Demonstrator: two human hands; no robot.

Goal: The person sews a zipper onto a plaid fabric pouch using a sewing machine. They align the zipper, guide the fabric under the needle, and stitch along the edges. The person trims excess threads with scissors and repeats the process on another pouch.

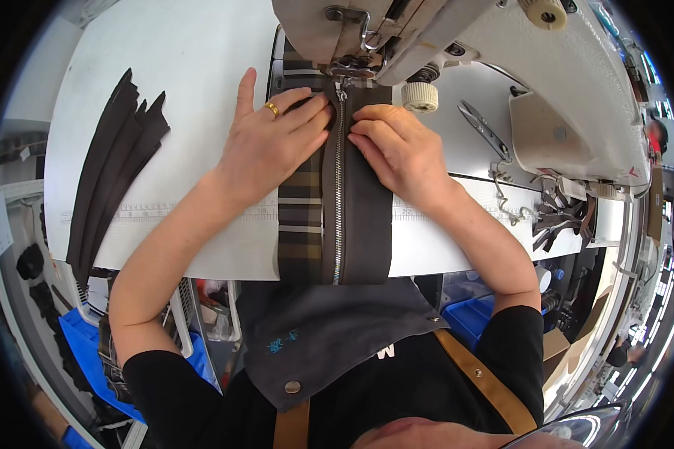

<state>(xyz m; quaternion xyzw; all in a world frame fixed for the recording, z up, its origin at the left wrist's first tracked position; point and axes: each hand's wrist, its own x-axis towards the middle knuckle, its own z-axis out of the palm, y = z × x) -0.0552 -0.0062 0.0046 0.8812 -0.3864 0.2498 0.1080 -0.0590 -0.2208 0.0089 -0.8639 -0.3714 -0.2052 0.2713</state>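
Observation:
A dark zipper (338, 194) with silver metal teeth runs lengthwise along a fabric panel. To its left the panel is checked fabric (301, 232); to its right it is plain dark fabric (371, 217). The panel's far end lies under the presser foot of a sewing machine (352, 71), just beyond the zipper's slider. My left hand (277, 138) lies on the checked side, fingers stretched out toward the zipper and thumb apart. My right hand (397, 146) pinches the zipper's right edge, thumb and fingers together; the fingertips' exact hold is partly hidden.
Several dark zipper strips (116, 165) lie on the white table (180, 90) at the left. Scissors (483, 127) with a coiled cord rest at the right, near a pile of dark scraps (565, 213). The machine's white arm (532, 67) spans the upper right. Blue bins (472, 318) stand below the table.

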